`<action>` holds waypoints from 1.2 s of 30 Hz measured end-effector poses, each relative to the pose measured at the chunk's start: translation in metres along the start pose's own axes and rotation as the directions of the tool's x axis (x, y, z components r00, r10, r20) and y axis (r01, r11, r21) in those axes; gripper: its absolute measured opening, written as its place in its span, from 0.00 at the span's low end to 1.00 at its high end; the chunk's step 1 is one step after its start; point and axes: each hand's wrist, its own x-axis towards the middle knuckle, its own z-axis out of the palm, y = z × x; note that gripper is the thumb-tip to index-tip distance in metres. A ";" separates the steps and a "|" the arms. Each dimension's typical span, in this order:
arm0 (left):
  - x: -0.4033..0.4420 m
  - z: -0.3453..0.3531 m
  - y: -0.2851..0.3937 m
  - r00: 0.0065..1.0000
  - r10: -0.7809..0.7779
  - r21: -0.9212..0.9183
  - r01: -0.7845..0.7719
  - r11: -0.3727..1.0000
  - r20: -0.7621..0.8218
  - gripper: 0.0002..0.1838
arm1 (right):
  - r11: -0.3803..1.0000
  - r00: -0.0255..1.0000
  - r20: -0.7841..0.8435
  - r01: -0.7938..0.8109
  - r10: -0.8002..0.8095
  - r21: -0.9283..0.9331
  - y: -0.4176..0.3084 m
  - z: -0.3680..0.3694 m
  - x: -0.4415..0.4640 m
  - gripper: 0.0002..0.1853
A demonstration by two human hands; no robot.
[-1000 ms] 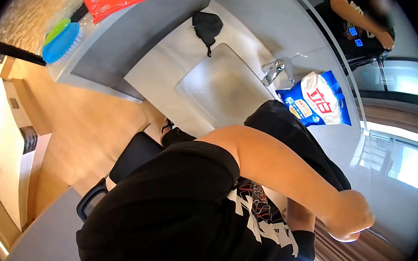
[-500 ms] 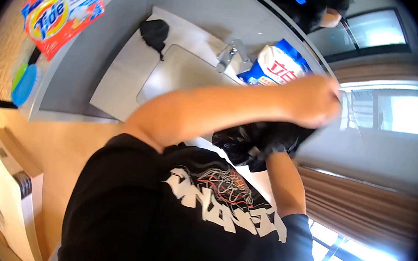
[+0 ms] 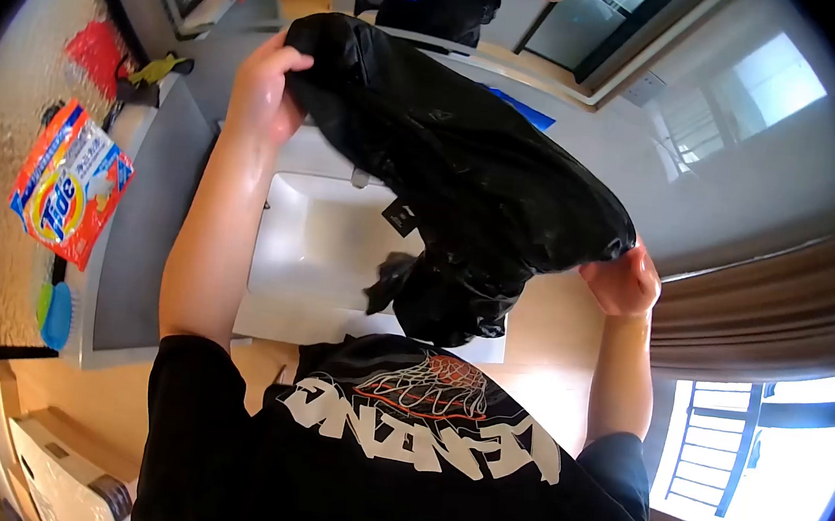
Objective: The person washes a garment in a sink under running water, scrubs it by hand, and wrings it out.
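Note:
A wet black garment (image 3: 468,155) is stretched between my two hands above the white sink (image 3: 289,238). My left hand (image 3: 271,91) grips its upper left end, thumb on the near side. Its right end is pinched in my right hand (image 3: 627,281), whose fingers are partly hidden by the cloth. A small dark label (image 3: 401,217) hangs from the lower edge, and a bunched part droops over the sink's front rim. The faucet (image 3: 360,179) is mostly covered by the garment. Both forearms look wet.
On the left ledge lie an orange Tide bag (image 3: 73,187) and a blue-and-green brush (image 3: 57,316). A blue bag corner (image 3: 521,108) shows behind the garment. A mirror (image 3: 432,6) stands at the back, a brown curtain (image 3: 745,302) hangs at right.
My left arm, earlier crossed over to the right, has swung back left. The bunched black garment has been raised and spread between both hands. The view has shifted.

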 end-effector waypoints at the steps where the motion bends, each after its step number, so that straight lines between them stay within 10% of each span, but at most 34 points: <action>1: -0.002 0.008 -0.003 1.000 0.016 0.023 -0.016 1.000 -0.002 0.28 | 0.997 0.993 -0.116 0.021 -0.029 -0.070 -0.009 0.017 0.006 0.24; 5: 0.012 0.015 -0.036 0.965 0.095 0.076 -0.117 0.990 0.246 0.40 | 0.378 0.933 -0.012 0.133 -0.359 -0.916 -0.048 0.071 0.053 0.17; 9: 0.006 0.025 -0.058 0.965 -0.056 0.204 0.003 0.979 0.256 0.49 | 0.884 0.923 -0.322 0.038 -0.210 -0.466 -0.071 0.112 0.096 0.12; 12: 0.011 0.016 -0.081 0.960 -0.133 0.240 0.073 0.968 0.245 0.49 | 0.959 0.951 -0.275 0.065 -0.144 -0.276 -0.086 0.133 0.112 0.15; 18: 0.010 0.046 -0.097 0.961 -0.139 -0.019 0.148 0.989 0.237 0.46 | 0.980 0.970 -0.155 0.174 -0.187 -0.098 -0.055 0.133 0.155 0.28; 26: 0.016 0.013 -0.094 0.957 -0.289 0.363 0.281 0.888 -0.036 0.25 | 0.976 0.976 0.010 0.219 -0.219 0.007 -0.084 0.128 0.168 0.29; 36: -0.107 0.014 -0.166 0.870 -0.200 0.122 0.282 0.952 -0.451 0.35 | 0.950 0.964 0.094 0.225 -0.250 0.218 -0.093 0.164 0.191 0.20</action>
